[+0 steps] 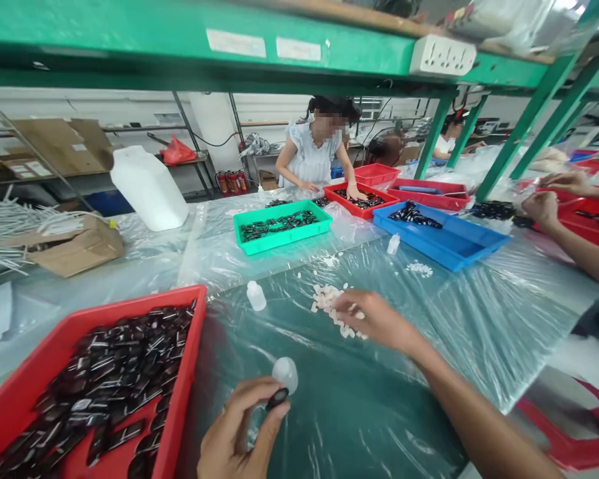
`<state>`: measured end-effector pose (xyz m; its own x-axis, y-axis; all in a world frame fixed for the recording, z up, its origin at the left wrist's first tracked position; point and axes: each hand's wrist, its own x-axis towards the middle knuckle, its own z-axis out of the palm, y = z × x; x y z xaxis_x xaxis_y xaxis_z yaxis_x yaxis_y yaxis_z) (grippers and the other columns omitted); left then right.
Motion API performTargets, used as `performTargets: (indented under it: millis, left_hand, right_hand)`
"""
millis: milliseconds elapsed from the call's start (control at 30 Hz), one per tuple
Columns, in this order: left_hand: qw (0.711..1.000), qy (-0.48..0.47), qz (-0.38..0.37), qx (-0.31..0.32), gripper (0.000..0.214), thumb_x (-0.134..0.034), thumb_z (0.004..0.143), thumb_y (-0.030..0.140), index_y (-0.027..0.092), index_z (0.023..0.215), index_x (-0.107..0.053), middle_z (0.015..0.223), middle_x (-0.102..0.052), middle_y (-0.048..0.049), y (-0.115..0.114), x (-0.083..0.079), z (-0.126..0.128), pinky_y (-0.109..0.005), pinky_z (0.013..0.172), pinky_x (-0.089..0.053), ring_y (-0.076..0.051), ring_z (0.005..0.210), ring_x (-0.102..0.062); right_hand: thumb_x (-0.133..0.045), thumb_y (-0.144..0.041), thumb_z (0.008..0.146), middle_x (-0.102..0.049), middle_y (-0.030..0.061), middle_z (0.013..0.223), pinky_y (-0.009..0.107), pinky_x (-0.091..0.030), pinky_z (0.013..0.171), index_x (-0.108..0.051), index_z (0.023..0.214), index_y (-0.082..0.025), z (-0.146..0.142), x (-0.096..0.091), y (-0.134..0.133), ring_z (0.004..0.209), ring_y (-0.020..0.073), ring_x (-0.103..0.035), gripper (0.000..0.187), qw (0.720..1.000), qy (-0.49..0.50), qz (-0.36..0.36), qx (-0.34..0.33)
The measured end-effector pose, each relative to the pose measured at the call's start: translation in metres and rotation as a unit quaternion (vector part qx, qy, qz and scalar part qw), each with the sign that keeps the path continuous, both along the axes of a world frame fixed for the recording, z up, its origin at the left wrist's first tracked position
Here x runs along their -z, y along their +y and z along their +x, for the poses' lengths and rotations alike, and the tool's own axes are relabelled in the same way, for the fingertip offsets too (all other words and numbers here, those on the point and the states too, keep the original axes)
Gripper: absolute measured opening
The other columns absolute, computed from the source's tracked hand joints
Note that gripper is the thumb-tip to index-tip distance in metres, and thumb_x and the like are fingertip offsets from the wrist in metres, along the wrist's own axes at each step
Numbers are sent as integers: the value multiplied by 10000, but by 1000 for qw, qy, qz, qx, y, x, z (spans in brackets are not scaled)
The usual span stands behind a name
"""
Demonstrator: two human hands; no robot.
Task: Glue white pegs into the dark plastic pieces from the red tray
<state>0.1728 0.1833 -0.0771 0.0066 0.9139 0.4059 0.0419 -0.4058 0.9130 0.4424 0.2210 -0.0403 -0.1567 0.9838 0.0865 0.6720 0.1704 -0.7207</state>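
My left hand (242, 429) is near the bottom of the view, fingers pinched on a small black part (276, 398) and a small clear bottle (285, 374). My right hand (374, 318) reaches forward over a pile of small white pieces (329, 301) on the plastic-covered table, fingers curled down onto them; what they hold I cannot make out. A red tray (40, 359) full of black parts sits to my left. A small white bottle (255, 295) stands beside the tray.
Further back lie a green tray (279, 229), a blue tray (442, 239) and red trays (362, 199) with black parts. A person in a pale dress works across the table; another person's hands (544, 206) show at right. A white jug (147, 186) and cardboard box (74, 249) stand left.
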Motion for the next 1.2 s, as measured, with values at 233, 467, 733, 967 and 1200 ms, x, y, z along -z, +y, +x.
performTargets:
  millis: [233, 467, 733, 967, 1200]
  left_hand:
    - [996, 40, 41, 64, 48, -773, 900, 320, 276, 919, -768, 896, -742, -6, -12, 4, 2, -222, 785, -565, -170, 832, -706]
    - [987, 58, 69, 130, 40, -731, 925, 243, 269, 950, -749, 901, -740, -10, -16, -1, 2, -226, 763, -551, -167, 823, -711]
    - [982, 27, 34, 184, 34, -682, 952, 237, 236, 969, -712, 917, -700, -3, -15, 1, 1, -215, 679, -586, -141, 752, -701]
    - [979, 11, -3, 205, 110, -666, 976, 278, 168, 965, -667, 921, -656, -7, -24, -1, 3, -245, 630, -573, -121, 696, -651]
    - [977, -10, -29, 209, 107, -659, 978, 249, 150, 938, -657, 886, -651, -3, -27, 3, 6, -280, 665, -559, -133, 715, -647]
  right_hand:
    - [-659, -353, 995, -677, 35, 946, 349, -581, 815, -669, 966, -147, 22, 21, -3, 873, 165, -668, 208, 976, -149, -111, 114]
    - [-645, -339, 1001, -664, 49, 1009, 354, -580, 811, -656, 1003, -142, 8, 24, -17, 881, 164, -651, 198, 985, -112, -43, 126]
    - [-566, -501, 1022, -687, 63, 1026, 288, -592, 794, -666, 1004, -226, -63, -12, -90, 948, 191, -690, 293, 983, 158, 94, 18]
    - [-629, -293, 1001, -721, 38, 1055, 227, -552, 753, -752, 1023, -307, -105, -7, -117, 949, 172, -721, 125, 964, 179, 183, 73]
    - [-646, -247, 993, -729, 21, 967, 211, -611, 707, -751, 1036, -300, -111, 8, -121, 879, 163, -750, 125, 953, 158, 241, 98]
